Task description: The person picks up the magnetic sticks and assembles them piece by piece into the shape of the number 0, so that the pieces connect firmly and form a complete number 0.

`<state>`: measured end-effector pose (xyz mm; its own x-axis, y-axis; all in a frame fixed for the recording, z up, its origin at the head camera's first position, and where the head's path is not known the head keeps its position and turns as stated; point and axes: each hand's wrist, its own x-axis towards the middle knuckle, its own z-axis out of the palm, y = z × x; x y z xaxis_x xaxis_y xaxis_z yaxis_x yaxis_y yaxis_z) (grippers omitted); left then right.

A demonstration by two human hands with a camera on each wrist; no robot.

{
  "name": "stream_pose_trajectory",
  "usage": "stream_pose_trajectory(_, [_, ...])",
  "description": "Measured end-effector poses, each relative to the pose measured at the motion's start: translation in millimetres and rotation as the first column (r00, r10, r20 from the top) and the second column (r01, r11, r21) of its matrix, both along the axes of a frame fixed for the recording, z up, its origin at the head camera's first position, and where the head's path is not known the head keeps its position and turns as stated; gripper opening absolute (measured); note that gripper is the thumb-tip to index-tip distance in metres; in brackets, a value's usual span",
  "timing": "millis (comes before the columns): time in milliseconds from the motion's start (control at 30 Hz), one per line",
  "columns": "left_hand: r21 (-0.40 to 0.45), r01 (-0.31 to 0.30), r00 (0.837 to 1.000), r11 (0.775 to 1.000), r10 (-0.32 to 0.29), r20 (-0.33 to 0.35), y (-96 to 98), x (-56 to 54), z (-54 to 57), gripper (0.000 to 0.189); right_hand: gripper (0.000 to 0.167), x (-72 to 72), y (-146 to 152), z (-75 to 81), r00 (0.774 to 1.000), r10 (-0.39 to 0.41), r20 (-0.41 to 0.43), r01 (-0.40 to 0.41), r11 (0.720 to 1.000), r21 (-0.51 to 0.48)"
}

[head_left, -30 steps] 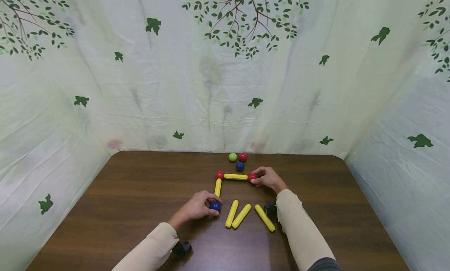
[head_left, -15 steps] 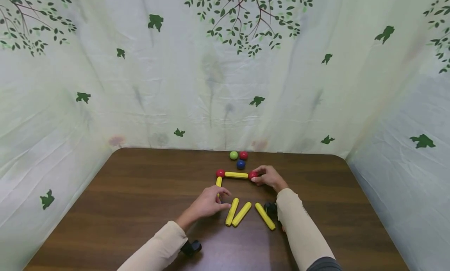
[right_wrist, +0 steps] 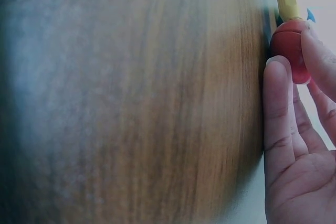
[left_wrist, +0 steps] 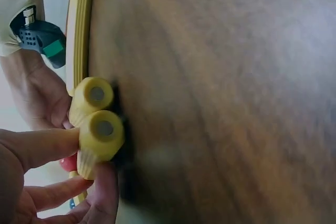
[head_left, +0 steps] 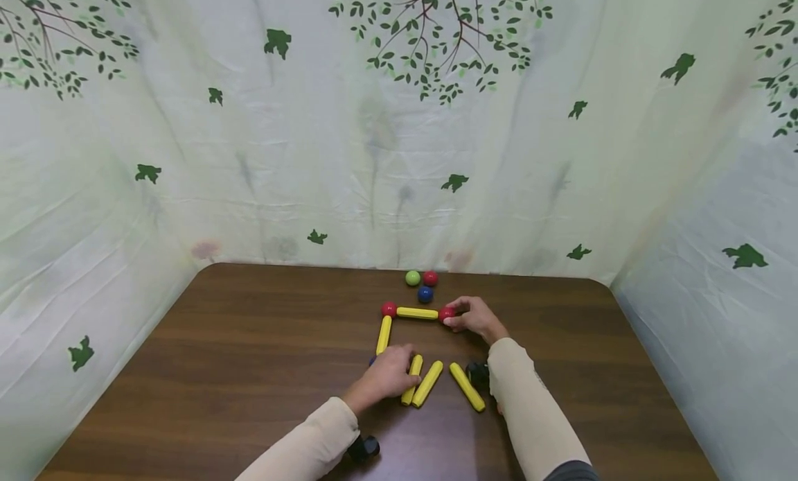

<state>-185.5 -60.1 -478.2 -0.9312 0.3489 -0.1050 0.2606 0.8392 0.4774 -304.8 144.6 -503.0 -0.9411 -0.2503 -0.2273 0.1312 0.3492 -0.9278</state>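
Observation:
In the head view my left hand [head_left: 388, 373] pinches the leftmost loose yellow rod [head_left: 408, 396] between thumb and fingers. The left wrist view shows the end of this rod [left_wrist: 102, 137], with a round metal disc, between the digits. My right hand [head_left: 479, 319] holds a red ball [head_left: 446, 314] at the right end of a level yellow rod [head_left: 417, 314]. A second red ball [head_left: 389, 308] joins that rod's left end to another yellow rod [head_left: 384, 334], running toward me. At its near end a blue ball [head_left: 372, 361] is mostly hidden behind my left hand.
Two more loose yellow rods, a middle one [head_left: 427, 385] and a right one [head_left: 467, 387], lie on the brown table [head_left: 262, 370]. Green [head_left: 413, 278], red [head_left: 431, 278] and blue [head_left: 425, 294] balls sit near the far edge, before a hanging cloth [head_left: 280, 141].
My left hand has let go of the blue ball and moved right to the leftmost loose rod, which it now pinches. My right hand has stayed on the red ball.

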Motion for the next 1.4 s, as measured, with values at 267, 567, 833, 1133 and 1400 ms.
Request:
stream_pose_trajectory(267, [0.143, -0.062, 0.995, 0.988, 0.05, 0.084, -6.9, 7.5, -2.9, 0.038, 0.032, 2.2, -5, -0.4, 1.0, 0.01, 0.0, -0.01, 1.0, 0.001])
stream_pose_trajectory(567, [0.495, -0.189, 0.959, 0.848, 0.051, 0.279, -39.3, 27.2, 1.8, 0.04, 0.031, 5.1, -4, -1.7, 1.0, 0.017, -0.016, -0.017, 1.0, -0.022])
stream_pose_trajectory(833, [0.564, -0.342, 0.894, 0.751, 0.074, 0.443, -75.0, 52.2, -1.3, 0.038, 0.032, 3.3, -2, 0.5, 1.0, 0.019, -0.002, -0.019, 1.0, -0.008])
stream_pose_trajectory(1133, [0.547, -0.395, 0.879, 0.738, 0.13, 0.459, -83.4, 56.0, -5.9, 0.032, 0.032, 2.5, -1, 2.2, 1.0, 0.016, 0.007, -0.016, 1.0, 0.002])
stream_pose_trajectory(1400, [0.531, -0.406, 0.877, 0.744, 0.154, 0.455, -83.1, 55.2, -9.2, 0.03, 0.032, 3.7, -1, 1.5, 1.0, 0.014, 0.005, -0.014, 1.0, 0.005])
